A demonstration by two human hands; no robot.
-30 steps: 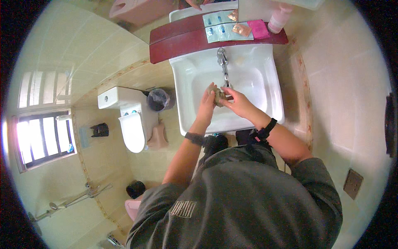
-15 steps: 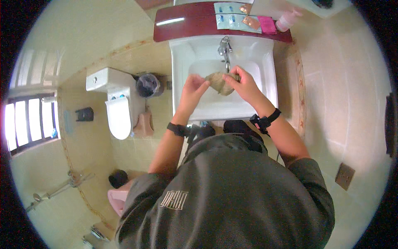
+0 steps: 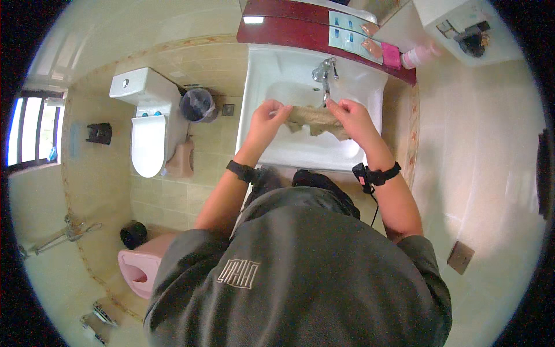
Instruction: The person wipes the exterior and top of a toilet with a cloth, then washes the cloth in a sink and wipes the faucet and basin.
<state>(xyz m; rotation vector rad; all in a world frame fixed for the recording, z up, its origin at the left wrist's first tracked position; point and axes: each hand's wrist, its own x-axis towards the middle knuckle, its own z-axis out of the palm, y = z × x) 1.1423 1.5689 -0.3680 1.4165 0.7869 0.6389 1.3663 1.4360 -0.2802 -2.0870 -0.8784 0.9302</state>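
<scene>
Stretched between my two hands is a tan, olive-tinged piece of cloth (image 3: pixel 315 118) with an uneven lower edge; its exact kind is unclear. My left hand (image 3: pixel 269 118) pinches its left end between thumb and fingers. The other end is gripped by my right hand (image 3: pixel 351 118), close to the spout. Both hands hold the cloth over the basin of a white sink (image 3: pixel 300 155). Behind it the chrome faucet (image 3: pixel 325 72) rises from the sink's back; whether water runs is not clear.
A dark red shelf (image 3: pixel 283 32) behind the sink bears a pink packet (image 3: pixel 391 55) and a pink bottle (image 3: pixel 417 56). To the left stand a lined bin (image 3: pixel 198 106) and a white toilet (image 3: pixel 148 144). A pink stool (image 3: pixel 144 263) is at lower left.
My hands have moved apart, pulling the bunched cloth out into a wide strip. The view has shifted, so the sink appears tilted.
</scene>
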